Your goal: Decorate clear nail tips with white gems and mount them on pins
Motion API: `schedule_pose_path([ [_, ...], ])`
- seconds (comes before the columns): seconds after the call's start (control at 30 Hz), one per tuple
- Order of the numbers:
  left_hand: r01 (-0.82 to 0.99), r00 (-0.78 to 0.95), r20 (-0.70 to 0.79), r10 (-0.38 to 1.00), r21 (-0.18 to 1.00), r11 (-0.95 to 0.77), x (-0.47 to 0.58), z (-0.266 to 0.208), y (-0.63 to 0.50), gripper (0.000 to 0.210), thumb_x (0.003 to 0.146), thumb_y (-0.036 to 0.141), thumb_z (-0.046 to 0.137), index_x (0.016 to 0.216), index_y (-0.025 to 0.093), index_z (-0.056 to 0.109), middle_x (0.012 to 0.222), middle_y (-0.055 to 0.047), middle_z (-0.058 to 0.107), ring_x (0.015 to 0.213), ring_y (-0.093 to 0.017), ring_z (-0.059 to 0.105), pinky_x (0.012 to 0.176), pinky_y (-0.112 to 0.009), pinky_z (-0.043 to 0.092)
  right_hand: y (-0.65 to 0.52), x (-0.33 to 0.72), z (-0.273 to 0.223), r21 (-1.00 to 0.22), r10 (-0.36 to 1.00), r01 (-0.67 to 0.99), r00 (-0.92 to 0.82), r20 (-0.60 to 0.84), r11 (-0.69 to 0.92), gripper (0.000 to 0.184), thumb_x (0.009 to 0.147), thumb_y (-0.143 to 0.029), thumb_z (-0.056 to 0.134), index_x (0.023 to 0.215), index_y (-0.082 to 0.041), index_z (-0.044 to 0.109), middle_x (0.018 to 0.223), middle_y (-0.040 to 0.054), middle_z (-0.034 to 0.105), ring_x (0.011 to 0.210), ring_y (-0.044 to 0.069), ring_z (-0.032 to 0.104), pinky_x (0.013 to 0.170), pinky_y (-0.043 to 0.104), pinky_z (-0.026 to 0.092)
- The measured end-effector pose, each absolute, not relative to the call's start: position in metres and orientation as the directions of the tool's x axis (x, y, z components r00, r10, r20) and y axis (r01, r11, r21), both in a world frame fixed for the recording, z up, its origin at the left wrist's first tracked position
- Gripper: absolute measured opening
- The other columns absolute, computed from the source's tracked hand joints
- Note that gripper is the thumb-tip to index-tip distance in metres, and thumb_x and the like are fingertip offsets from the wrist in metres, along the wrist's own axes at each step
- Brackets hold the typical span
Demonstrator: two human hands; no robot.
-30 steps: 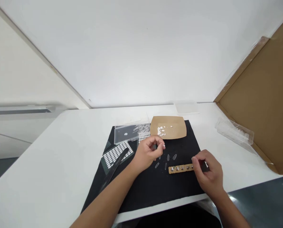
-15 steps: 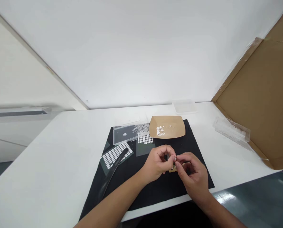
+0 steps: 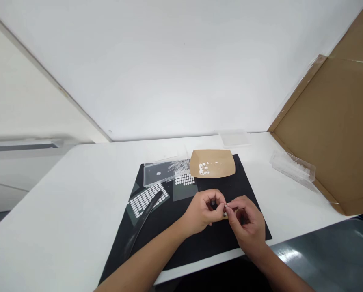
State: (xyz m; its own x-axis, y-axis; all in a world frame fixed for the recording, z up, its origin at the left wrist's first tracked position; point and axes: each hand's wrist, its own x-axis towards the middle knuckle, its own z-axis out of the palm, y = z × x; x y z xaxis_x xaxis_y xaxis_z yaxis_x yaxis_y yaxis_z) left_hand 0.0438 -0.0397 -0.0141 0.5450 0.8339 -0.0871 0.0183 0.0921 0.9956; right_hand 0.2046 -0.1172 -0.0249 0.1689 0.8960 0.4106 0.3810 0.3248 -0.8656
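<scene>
With left hand [image 3: 204, 211] against right hand [image 3: 247, 223], pinches tiny white piece [image 3: 226, 205], probably oval, near six o'clock from brown cardboard tray [image 3: 223, 167].

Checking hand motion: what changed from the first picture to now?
The left hand, pinching a small white piece, moved right; the right hand moved left to meet it near the brown strip. The brown tray and white-dotted sheets stayed put.

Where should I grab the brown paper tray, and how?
Probably pinch the right end wall of the brown paper tray, coming from the right: its rim bulges outward there, while most white bits lie left, near the clear plastic box.
</scene>
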Motion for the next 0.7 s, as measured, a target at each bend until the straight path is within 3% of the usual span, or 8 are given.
schedule_pose_path([
  [0.2, 0.063, 0.585, -0.084, 0.807, 0.996, 0.058, 0.042, -0.010, -0.040, 0.024, 0.083, 0.036, 0.077, 0.082, 0.015, 0.064, 0.072, 0.002, 0.059, 0.048, -0.005, 0.048, 0.040, -0.015, 0.041, -0.118, 0.210, -0.021, -0.821, 0.887, 0.445, 0.112, 0.447, 0.358, 0.008, 0.101, -0.022, 0.063, 0.095, -0.023, 0.068, 0.089, 0.0025, 0.065, 0.063, 0.013, 0.054, 0.053, 0.027, 0.043],
  [0.37, -0.011, 0.649, 0.107, 0.754, 0.991, -0.132, 0.034, -0.005, -0.038, 0.026, 0.095, 0.039, 0.069, 0.087, 0.015, 0.070, 0.079, -0.004, 0.064, 0.062, -0.010, 0.055, 0.057, -0.021, 0.046, -0.118, 0.210, -0.020, -0.756, 0.859, 0.507, 0.058, 0.509, 0.414, 0.010, 0.102, -0.021, 0.059, 0.094, -0.024, 0.063, 0.084, 0.0022, 0.062, 0.066, 0.015, 0.054, 0.056, 0.028, 0.043],
  [0.53, -0.102, 0.679, 0.200, 0.706, 0.978, -0.180, 0.024, 0.001, -0.033, 0.025, 0.100, 0.039, 0.064, 0.099, 0.016, 0.073, 0.089, -0.008, 0.066, 0.072, -0.015, 0.065, 0.062, -0.025, 0.052, -0.116, 0.223, -0.018, -0.764, 0.869, 0.520, 0.077, 0.488, 0.383, 0.009, 0.103, -0.023, 0.057, 0.095, -0.024, 0.061, 0.084, 0.0018, 0.060, 0.067, 0.016, 0.056, 0.059, 0.029, 0.046],
  [0.63, -0.018, 0.639, 0.307, 0.705, 0.922, -0.386, 0.024, 0.002, -0.030, 0.015, 0.096, 0.030, 0.067, 0.100, 0.018, 0.074, 0.091, -0.009, 0.068, 0.081, -0.019, 0.064, 0.062, -0.026, 0.052, -0.115, 0.239, -0.021, -0.709, 0.868, 0.602, 0.050, 0.493, 0.368, 0.006, 0.103, -0.022, 0.058, 0.099, -0.024, 0.062, 0.086, 0.0018, 0.061, 0.068, 0.016, 0.056, 0.060, 0.030, 0.047],
  [0.7, 0.067, 0.631, 0.384, 0.675, 0.839, -0.540, 0.027, -0.002, -0.030, 0.014, 0.091, 0.028, 0.073, 0.102, 0.020, 0.073, 0.093, -0.009, 0.070, 0.090, -0.022, 0.062, 0.071, -0.030, 0.055, -0.115, 0.250, -0.027, -0.663, 0.865, 0.647, 0.011, 0.502, 0.376, 0.007, 0.102, -0.019, 0.058, 0.101, -0.025, 0.063, 0.089, 0.0022, 0.062, 0.069, 0.016, 0.057, 0.060, 0.030, 0.047],
])
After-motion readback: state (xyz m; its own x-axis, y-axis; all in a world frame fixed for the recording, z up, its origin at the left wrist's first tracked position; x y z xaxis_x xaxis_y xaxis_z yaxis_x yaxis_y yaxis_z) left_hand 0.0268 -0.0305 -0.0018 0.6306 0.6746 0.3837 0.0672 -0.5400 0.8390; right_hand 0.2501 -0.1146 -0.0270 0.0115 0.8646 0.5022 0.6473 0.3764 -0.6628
